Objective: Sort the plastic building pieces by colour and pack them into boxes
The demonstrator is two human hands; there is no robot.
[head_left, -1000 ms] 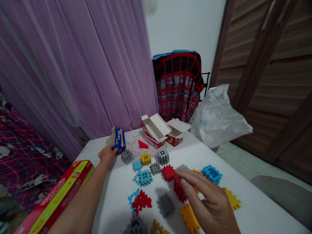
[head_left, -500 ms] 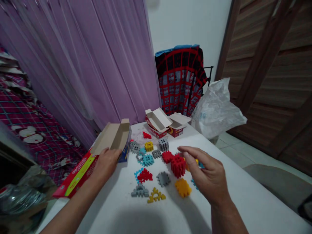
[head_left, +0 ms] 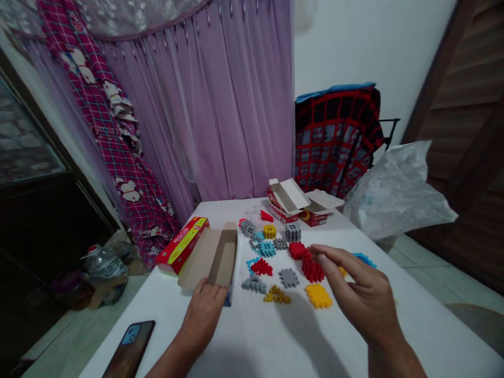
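My left hand grips the near end of an open cardboard box, thumb and fingers over its edge. The box's brown inside faces up, and a blue side shows near my fingers. My right hand is at the right, fingers stretched forward with the thumb below, no object visible in it. Its fingertips are by a stack of red interlocking toy pieces; whether they touch it I cannot tell. Nearby lie a yellow-orange square piece, a grey square piece and a red notched piece.
More grey, yellow and light blue pieces lie farther back. Two open red boxes stand at the table's far edge. A red-and-yellow box is at the left, a phone near the front, a plastic bag at the right.
The view has swung left and up, bringing the phone into sight. The open box has been turned and drawn nearer with my left hand, apart from the red-and-yellow box. My right hand keeps its pose.
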